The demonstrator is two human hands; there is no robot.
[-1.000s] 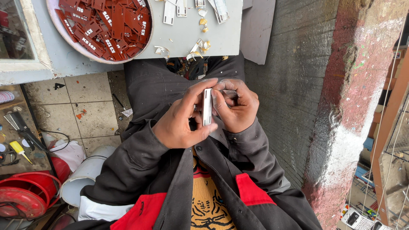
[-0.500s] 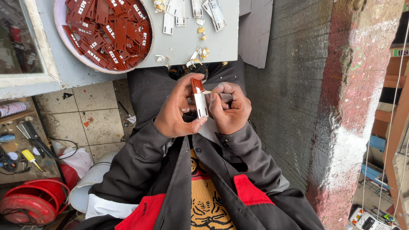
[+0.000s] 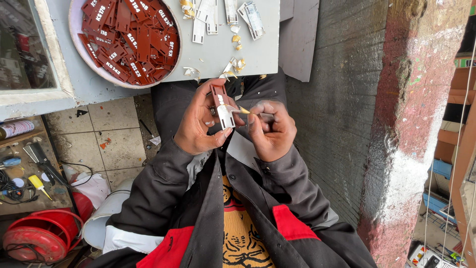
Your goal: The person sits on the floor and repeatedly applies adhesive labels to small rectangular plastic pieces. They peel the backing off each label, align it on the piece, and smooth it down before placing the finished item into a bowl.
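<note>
Left hand grips a small red-and-white tag, upright over the lap, just below the grey table edge. Right hand is curled, fingertips pinching a yellowish strip at the tag's side. Up on the table, a round tray heaped with red tags, white tags and peeled scraps beside it.

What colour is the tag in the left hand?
Dark red tag with a white lower end, held in the left hand; head view.
</note>
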